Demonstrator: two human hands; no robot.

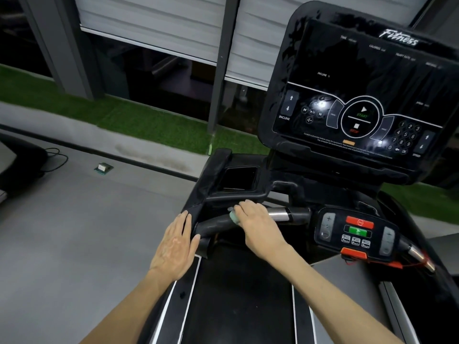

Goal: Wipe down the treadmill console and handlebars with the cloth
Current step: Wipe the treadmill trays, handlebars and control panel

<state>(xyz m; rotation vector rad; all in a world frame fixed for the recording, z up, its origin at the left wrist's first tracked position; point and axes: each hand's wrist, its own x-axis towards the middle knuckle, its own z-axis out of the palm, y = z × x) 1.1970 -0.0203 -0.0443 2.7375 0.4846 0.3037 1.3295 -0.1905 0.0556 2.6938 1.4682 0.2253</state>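
Cloth [234, 217], pale-green wad, gripped in my R hand [255, 220] on black curved handlebar [215, 223]; L hand [173, 247] flat against its end.

Dim, flat indoor light, with glare on the glossy black treadmill console panel [360, 95].
White hot spots burn at the panel's lower left and lower right, and patchy reflections mottle its frame. Left of the console, the smooth grey floor [74, 219] shows only soft shadows. Straight lines bow toward the picture's edges, and the panel's fine print is smeared.
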